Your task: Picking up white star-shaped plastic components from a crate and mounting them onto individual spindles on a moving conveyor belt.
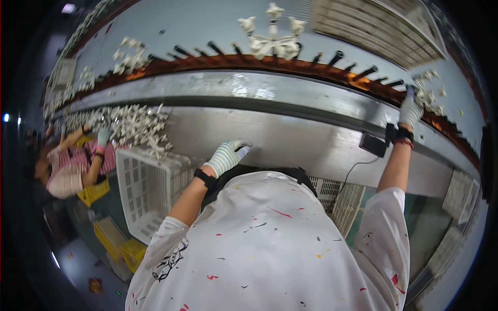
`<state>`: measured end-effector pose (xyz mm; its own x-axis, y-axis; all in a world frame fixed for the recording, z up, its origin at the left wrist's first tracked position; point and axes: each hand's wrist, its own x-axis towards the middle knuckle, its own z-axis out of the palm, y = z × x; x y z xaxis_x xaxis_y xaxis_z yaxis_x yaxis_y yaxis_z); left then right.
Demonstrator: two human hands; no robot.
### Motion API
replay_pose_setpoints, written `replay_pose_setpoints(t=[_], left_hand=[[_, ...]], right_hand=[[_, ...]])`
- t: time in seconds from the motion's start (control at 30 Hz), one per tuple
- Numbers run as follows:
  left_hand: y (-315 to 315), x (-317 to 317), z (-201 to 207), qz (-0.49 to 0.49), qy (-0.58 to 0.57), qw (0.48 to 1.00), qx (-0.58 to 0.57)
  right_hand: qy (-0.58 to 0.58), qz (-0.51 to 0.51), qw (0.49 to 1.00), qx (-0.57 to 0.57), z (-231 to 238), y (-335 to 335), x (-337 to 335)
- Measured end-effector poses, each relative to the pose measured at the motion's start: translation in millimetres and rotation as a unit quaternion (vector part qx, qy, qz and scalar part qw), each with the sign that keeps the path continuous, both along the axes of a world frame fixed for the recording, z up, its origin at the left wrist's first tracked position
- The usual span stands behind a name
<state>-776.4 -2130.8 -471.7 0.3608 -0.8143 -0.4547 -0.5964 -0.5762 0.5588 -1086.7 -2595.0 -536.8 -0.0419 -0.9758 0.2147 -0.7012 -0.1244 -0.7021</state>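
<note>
Reaching out toward two o'clock, the right hand [411, 110] in its grey knit glove touches a scatter of small white moulded parts [429, 96] at the far edge of the moving rack line; whether the fingers have closed on a piece I cannot tell, since they are small and curled away from view. The left hand [226, 156], in a striped knit glove, rests near eleven o'clock with fingers loosely curled on the bare metal bench [290, 137], gripping nothing. The two hands are well apart, and the right one is plainly the nearer to the white parts. The line's long axis runs from nine o'clock round to three, a rust-brown rail [249, 63] bristling with short black pegs [213, 47], one white cluster [271, 39] standing at twelve o'clock. The bench is dull, scratched steel with a raised lip. A white perforated plastic crate [148, 189] sits at nine o'clock below the bench, beside a heap of more white parts [136, 124], where another person's gloved hand [103, 136] works.
</note>
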Motion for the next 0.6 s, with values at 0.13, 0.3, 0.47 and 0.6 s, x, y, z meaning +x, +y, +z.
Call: replay_pose_setpoints(t=[0.13, 0.3, 0.47, 0.6], left_hand=[[38, 36, -20, 0.127, 0.095, 0.987, -0.008], [86, 80, -20, 0.341, 0.103, 0.929, -0.098], [126, 136, 6, 0.289, -0.329, 0.899, -0.014], [158, 183, 24, 0.297, -0.402, 0.864, 0.056]], right_hand=[[-0.147, 0.012, 0.989, 0.005, -15, 47, 26], [-0.29, 0.111, 0.931, 0.191, -11, 144, 38], [-0.197, 0.288, 0.851, 0.392, -25, 226, 84], [-0.12, 0.448, 0.768, 0.441, -10, 275, 129]])
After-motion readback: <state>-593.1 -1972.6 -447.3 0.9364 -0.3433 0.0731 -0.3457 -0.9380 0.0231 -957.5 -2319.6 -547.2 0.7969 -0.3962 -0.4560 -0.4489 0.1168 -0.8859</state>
